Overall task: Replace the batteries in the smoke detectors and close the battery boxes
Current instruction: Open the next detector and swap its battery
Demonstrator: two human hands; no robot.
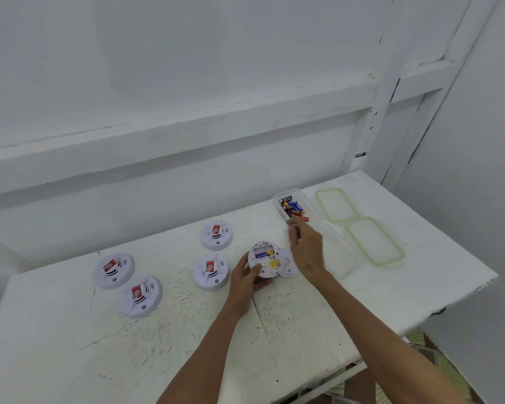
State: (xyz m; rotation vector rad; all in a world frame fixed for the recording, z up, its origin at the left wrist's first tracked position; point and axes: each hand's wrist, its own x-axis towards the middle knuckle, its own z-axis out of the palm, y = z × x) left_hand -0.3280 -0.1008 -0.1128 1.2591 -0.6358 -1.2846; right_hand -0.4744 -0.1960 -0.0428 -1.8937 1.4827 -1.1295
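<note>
My left hand [245,279] grips a white smoke detector [264,259], tilted up so its labelled back and battery bay face me. A white back cover [288,268] lies on the table just right of it. My right hand [308,249] hovers above that cover, its fingertips pinched together on a small battery [292,225] at the near end of a clear box of batteries [293,208]. Several other detectors lie face up with red tags: two in the middle [216,236] [211,272] and two at the left [113,270] [141,296].
A second clear box [343,258] sits right of my right hand. Two lids with green seals [337,204] [375,242] lie beyond it. The white table [303,316] ends close on the right, and a wall stands behind.
</note>
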